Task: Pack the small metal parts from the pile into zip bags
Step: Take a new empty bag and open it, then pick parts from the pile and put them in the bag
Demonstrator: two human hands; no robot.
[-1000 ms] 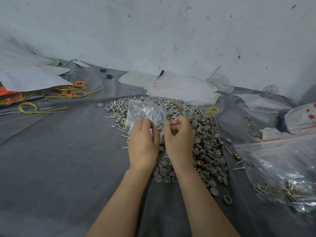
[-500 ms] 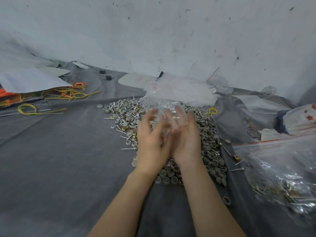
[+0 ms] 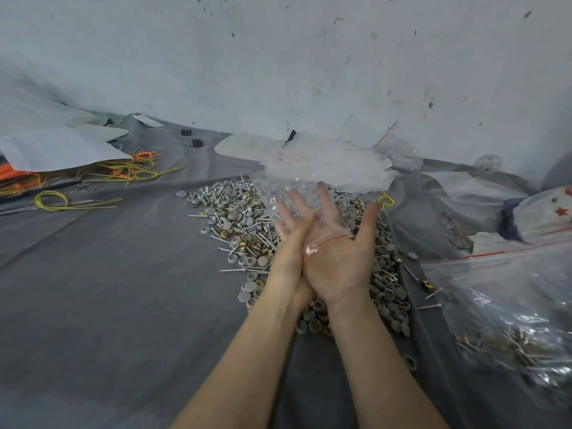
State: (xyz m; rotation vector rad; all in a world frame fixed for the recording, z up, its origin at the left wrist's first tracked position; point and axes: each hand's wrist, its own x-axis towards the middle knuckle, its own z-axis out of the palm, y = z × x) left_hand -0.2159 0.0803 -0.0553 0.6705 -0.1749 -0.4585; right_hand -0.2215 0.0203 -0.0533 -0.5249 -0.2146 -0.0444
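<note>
A pile of small metal parts point(image 3: 235, 218), made of screws, grey caps and brass clips, lies on the grey cloth point(image 3: 108, 305) in the middle. Above it I hold a clear zip bag point(image 3: 297, 193) with a red zip line. The bag is pressed flat between my two hands. My right hand point(image 3: 337, 261) is palm up with its fingers spread, and the bag's zip end lies across it. My left hand point(image 3: 289, 243) presses edge-on against the right palm. I cannot tell whether the bag holds any parts.
A large zip bag point(image 3: 510, 320) with packed parts lies at the right. A heap of empty bags point(image 3: 325, 162) sits behind the pile by the wall. Yellow wires point(image 3: 55, 199) and white paper point(image 3: 52, 147) lie at the left, and glasses point(image 3: 455, 230) at the right.
My hands went from pinching the bag's edge with curled fingers to flat, pressed palms with the bag between them. They have risen and turned, and the right palm now faces up.
</note>
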